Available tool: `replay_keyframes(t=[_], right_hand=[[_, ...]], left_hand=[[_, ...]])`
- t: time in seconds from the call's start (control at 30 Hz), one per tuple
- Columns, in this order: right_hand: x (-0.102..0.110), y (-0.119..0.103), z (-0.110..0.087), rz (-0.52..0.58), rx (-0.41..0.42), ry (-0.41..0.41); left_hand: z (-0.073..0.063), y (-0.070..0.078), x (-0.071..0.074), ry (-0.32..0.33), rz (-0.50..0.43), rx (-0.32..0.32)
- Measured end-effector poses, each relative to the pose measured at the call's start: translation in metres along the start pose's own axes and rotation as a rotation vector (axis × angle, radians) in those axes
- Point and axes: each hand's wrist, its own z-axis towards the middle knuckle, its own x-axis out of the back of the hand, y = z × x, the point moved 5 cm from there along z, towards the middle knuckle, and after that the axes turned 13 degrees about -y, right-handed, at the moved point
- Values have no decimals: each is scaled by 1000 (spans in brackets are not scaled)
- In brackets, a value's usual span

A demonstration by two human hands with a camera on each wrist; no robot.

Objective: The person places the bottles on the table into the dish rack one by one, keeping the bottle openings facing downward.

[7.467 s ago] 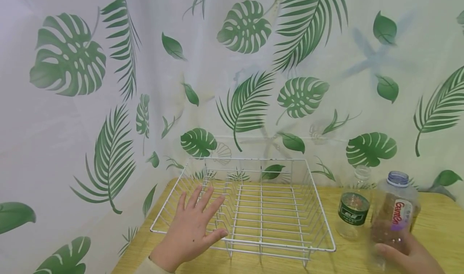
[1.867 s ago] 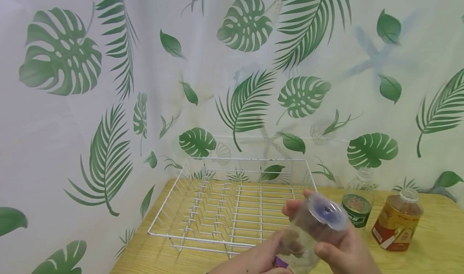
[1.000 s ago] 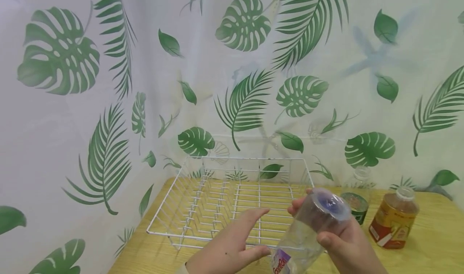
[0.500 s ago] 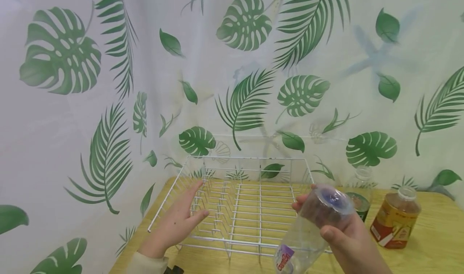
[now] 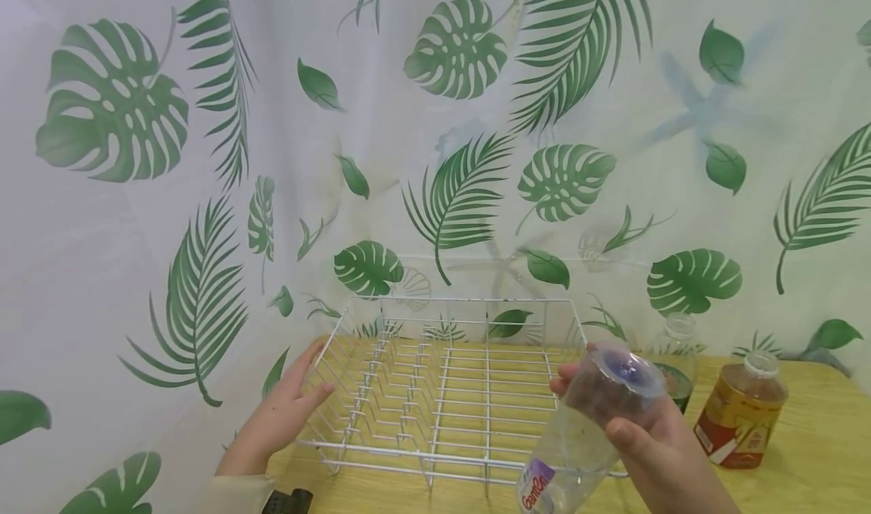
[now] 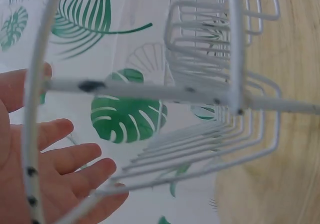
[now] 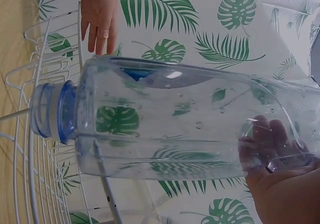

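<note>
My right hand (image 5: 656, 442) grips a clear plastic bottle (image 5: 568, 450) near its base, with the base tilted up and the neck down, over the right front of a white wire dish rack (image 5: 463, 299). In the right wrist view, the bottle (image 7: 165, 119) has an uncapped blue-tinted neck and droplets inside. A purple and red label shows in the head view. My left hand (image 5: 279, 419) is at the rack's left side, fingers extended. In the left wrist view the left hand (image 6: 65, 169) lies behind the rim wires, fingers spread and holding nothing.
On the wooden table (image 5: 810, 453) right of the rack stand an uncapped bottle with an orange-red label (image 5: 742, 412) and a clear bottle (image 5: 680, 329) with a green label, partly hidden. A leaf-printed curtain (image 5: 435, 121) borders the back and left. A black object (image 5: 289, 501) is by the left sleeve.
The bottle, upright at the right earlier, is now upside down in my right hand. My left hand has let go of it and moved left across the rack to its left side.
</note>
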Motion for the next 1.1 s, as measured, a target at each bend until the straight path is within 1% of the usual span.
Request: replay_keyframes(t=[0.07,0.17,0.27,0.43,0.53,0.63,0.67,0.8,0.97,1.1], right_hand=[[1,0,-1,8,-11,-2],[0,1,-2,14,-25,-4],[0,2,-2,15,-10,-18],[0,2,-2,-1,10,-40],[0,1,-1,-4,16,-45],[0,-1,-1,-8,41,-59],[-1,-1,-1,-9,38,-57],[-3,-4,0,-25,58,-55],[-6,-9,1,-43,143,-71],[-8,-13,0,-27,201,-95]], left_hand=[[0,-8,1,-8,-56,15],[0,-19,3,-16,-120,3],[1,-27,4,-33,-187,-17],[1,-38,2,-63,-275,6],[2,-41,0,-70,-302,10],[3,-44,-2,-66,-336,7],[2,-45,-2,-63,-346,7],[3,-51,-4,-51,-387,28],[4,-55,-5,-44,-428,52],[4,-54,-7,-55,-475,26]])
